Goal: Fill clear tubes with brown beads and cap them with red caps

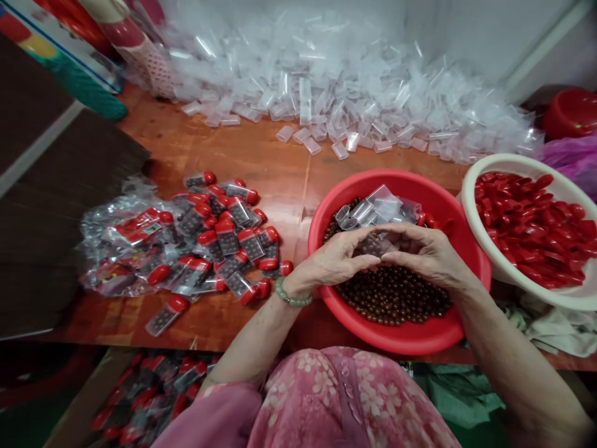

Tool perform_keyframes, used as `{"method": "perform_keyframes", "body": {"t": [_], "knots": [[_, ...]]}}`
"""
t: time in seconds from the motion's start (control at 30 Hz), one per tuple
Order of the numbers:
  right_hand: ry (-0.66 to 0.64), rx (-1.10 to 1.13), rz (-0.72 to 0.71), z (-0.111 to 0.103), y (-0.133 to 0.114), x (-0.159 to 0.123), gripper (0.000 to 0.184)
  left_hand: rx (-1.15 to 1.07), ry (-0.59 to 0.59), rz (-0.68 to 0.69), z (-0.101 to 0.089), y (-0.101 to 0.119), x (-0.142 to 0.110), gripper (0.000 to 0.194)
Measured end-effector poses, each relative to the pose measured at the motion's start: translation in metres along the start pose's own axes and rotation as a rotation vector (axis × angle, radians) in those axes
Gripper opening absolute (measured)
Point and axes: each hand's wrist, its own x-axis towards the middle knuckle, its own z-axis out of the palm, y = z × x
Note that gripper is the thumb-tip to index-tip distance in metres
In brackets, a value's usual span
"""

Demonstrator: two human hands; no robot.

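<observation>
Right of the frame's middle, our left hand and right hand pinch a small clear plastic case between them, neither nearer.

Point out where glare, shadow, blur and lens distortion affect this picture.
Head view: pale sheen on the wooden tabletop; pinpoint highlights on the brown beads; clear plastic sleeves glinting in front, smearing into haze behind; red-capped packs below the tabletop dim in shadow; cream tub near the right edge looks stretched, probably by a wide-angle lens.
</observation>
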Motion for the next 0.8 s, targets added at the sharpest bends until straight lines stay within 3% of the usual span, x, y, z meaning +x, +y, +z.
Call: {"method": "perform_keyframes", "body": {"t": [0.1,0.37,0.6,0.8], "knots": [[0.031,-0.035,-0.054,0.0007,0.0011,-0.001,0.053,0.139,-0.004,0.031,-0.0011,-0.0004,-0.0005,0.043],[0.056,0.017,-0.07,0.0032,0.0056,0.0006,0.063,0.003,0.092,-0.052,-0.0002,0.0003,0.0055,0.047],[0.1,-0.22,-0.197,0.0045,-0.0005,0.0015,0.033,-0.095,0.036,-0.048,-0.0023,0.0017,0.0057,0.039],[0.094,-0.31,-0.301,0.0034,-0.0033,0.0016,0.029,-0.223,0.019,-0.056,-0.0046,0.0035,0.0082,0.037]]}}
